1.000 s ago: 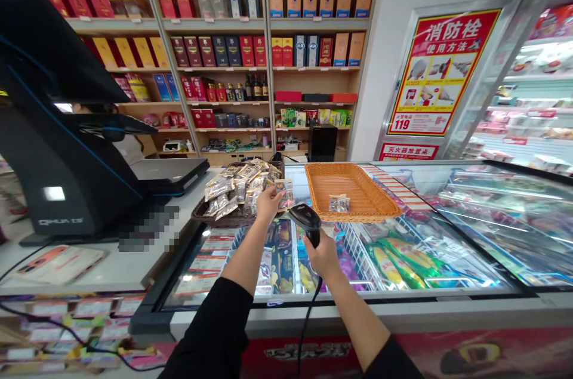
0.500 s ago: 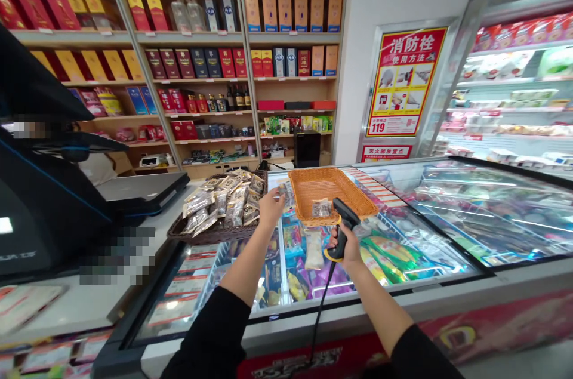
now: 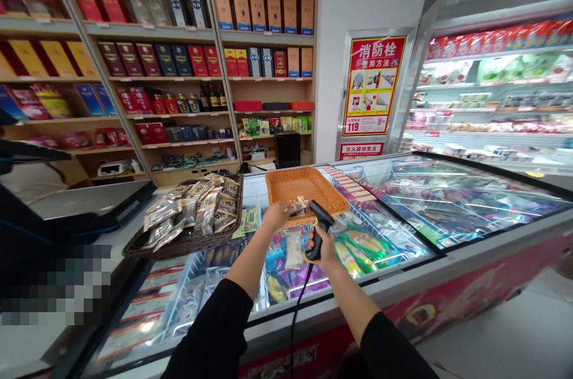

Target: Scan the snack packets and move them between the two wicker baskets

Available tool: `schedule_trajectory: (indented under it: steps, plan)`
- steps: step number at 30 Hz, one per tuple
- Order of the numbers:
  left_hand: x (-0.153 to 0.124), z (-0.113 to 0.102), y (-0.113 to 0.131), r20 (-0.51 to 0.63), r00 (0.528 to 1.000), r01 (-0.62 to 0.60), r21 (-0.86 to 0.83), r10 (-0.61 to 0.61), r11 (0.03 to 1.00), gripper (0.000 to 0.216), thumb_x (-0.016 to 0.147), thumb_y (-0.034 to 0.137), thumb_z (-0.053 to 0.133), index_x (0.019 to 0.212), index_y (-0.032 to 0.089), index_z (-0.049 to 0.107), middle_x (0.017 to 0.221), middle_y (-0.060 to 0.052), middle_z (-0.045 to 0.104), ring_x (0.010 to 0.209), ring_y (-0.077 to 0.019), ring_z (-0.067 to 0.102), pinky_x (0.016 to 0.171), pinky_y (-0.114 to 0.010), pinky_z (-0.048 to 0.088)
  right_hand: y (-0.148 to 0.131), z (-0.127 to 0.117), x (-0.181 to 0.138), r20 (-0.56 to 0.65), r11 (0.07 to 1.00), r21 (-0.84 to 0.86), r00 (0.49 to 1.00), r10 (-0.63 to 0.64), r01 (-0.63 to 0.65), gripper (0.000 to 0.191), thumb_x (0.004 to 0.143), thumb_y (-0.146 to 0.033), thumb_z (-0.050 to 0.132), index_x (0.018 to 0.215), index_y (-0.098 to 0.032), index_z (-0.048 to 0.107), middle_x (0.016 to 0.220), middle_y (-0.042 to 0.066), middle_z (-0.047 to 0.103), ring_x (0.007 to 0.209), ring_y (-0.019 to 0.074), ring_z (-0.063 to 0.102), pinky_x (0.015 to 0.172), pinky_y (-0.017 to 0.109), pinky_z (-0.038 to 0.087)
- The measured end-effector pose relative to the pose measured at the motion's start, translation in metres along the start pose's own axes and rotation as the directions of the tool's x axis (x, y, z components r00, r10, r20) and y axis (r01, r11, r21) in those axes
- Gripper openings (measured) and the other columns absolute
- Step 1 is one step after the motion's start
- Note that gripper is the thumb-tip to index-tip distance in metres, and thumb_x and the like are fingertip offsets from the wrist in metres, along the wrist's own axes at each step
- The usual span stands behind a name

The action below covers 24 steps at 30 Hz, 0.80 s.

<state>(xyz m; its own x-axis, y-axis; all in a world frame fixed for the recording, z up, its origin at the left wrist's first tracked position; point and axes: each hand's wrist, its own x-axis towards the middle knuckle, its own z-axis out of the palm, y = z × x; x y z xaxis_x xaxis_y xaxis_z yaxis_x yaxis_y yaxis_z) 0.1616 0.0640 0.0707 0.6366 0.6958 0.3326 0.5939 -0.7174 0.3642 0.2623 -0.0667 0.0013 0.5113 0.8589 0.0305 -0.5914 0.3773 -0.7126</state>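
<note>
My left hand (image 3: 276,214) pinches a small snack packet (image 3: 297,207) at the near rim of the orange wicker basket (image 3: 286,183). My right hand (image 3: 323,244) grips a black barcode scanner (image 3: 319,225) by its handle, its head beside the same basket, its cable hanging down. To the left a dark wicker tray (image 3: 179,243) is piled with several similar packets (image 3: 197,207). Both baskets rest on the glass lid of a chest freezer (image 3: 403,230).
A black checkout terminal (image 3: 54,212) stands on the counter at the left. Shelves of boxed goods (image 3: 179,56) line the back wall. A red fire-hydrant poster (image 3: 370,85) hangs beside an open chiller (image 3: 492,92) at the right. Floor shows at the lower right.
My left hand carried the packet from the dark tray rightward to the orange basket. The scanner hand drifted right beside that basket. My view turned right, pushing the terminal toward the left edge.
</note>
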Motion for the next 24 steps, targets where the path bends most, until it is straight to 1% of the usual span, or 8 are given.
schedule_trajectory:
  steps: [2,4,7,10,13,17,20,24]
  plan:
    - [-0.013,-0.020,-0.016,-0.094,0.995,-0.045,-0.005,0.044,0.999,0.032,0.082,0.027,0.047,0.107,0.023,0.065,0.101,-0.008,0.065,0.095,-0.0206,0.058,0.084,-0.028,0.042,0.001,0.000,-0.002,0.003,1.000,-0.015,1.000,-0.016,0.016,0.033,0.063,-0.039,0.068,0.074,-0.021,0.044,0.051,-0.008,0.050,0.035,0.0068,0.041,0.034,0.019,0.034]
    - [-0.027,-0.046,-0.037,-0.193,0.981,-0.006,0.028,0.011,1.000,0.032,0.081,0.026,0.046,0.108,0.022,0.064,0.104,-0.007,0.064,0.097,-0.0203,0.057,0.087,-0.028,0.042,0.006,0.004,-0.004,0.016,0.999,-0.037,1.000,-0.023,0.024,0.033,0.063,-0.039,0.069,0.076,-0.021,0.044,0.052,-0.008,0.050,0.035,0.0068,0.042,0.034,0.019,0.034]
    - [-0.051,-0.082,-0.076,-0.309,0.940,0.184,0.094,-0.147,0.978,0.031,0.081,0.025,0.047,0.106,0.022,0.065,0.107,-0.008,0.062,0.096,-0.0213,0.057,0.084,-0.029,0.042,0.019,0.020,-0.007,0.085,0.997,-0.082,0.996,0.007,0.000,0.034,0.064,-0.040,0.070,0.076,-0.021,0.044,0.053,-0.007,0.051,0.035,0.0069,0.043,0.034,0.019,0.035]
    - [-0.070,-0.101,-0.109,-0.394,0.861,0.383,0.089,-0.321,0.919,0.029,0.080,0.029,0.049,0.103,0.020,0.064,0.107,-0.010,0.061,0.094,-0.0231,0.058,0.080,-0.030,0.043,0.039,0.044,-0.011,0.190,0.991,-0.134,0.981,0.047,-0.022,0.034,0.065,-0.041,0.070,0.075,-0.020,0.044,0.052,-0.007,0.052,0.034,0.0071,0.043,0.033,0.019,0.034]
    - [-0.075,-0.102,-0.125,-0.401,0.805,0.470,-0.016,-0.436,0.883,0.035,0.078,0.043,0.052,0.096,0.017,0.065,0.097,-0.012,0.064,0.088,-0.0229,0.059,0.075,-0.029,0.042,0.057,0.063,-0.015,0.260,0.984,-0.168,0.960,0.104,-0.061,0.034,0.065,-0.041,0.069,0.080,-0.020,0.047,0.051,-0.007,0.051,0.034,0.0072,0.042,0.032,0.019,0.033]
    - [-0.063,-0.097,-0.124,-0.323,0.739,0.598,-0.087,-0.591,0.797,0.048,0.073,0.062,0.047,0.070,0.018,0.065,0.076,-0.012,0.066,0.076,-0.0250,0.061,0.065,-0.030,0.041,0.069,0.068,-0.018,0.275,0.972,-0.201,0.946,0.172,-0.118,0.038,0.064,-0.044,0.069,0.084,-0.019,0.048,0.052,-0.007,0.052,0.034,0.0075,0.042,0.033,0.019,0.034]
    - [-0.055,-0.094,-0.123,-0.336,0.700,0.645,-0.081,-0.630,0.760,0.040,0.068,0.057,0.056,0.069,0.018,0.064,0.078,-0.013,0.065,0.081,-0.0277,0.060,0.065,-0.031,0.040,0.069,0.063,-0.018,0.265,0.970,-0.196,0.944,0.194,-0.144,0.038,0.063,-0.045,0.070,0.079,-0.020,0.046,0.054,-0.006,0.052,0.034,0.0071,0.043,0.033,0.019,0.035]
    - [-0.061,-0.090,-0.133,-0.378,0.715,0.554,-0.206,-0.588,0.807,0.030,0.075,0.046,0.053,0.079,0.019,0.064,0.085,-0.009,0.065,0.079,-0.0234,0.059,0.067,-0.030,0.040,0.068,0.060,-0.018,0.266,0.969,-0.188,0.941,0.208,-0.161,0.039,0.063,-0.045,0.071,0.080,-0.020,0.046,0.054,-0.006,0.053,0.035,0.0072,0.043,0.034,0.019,0.036]
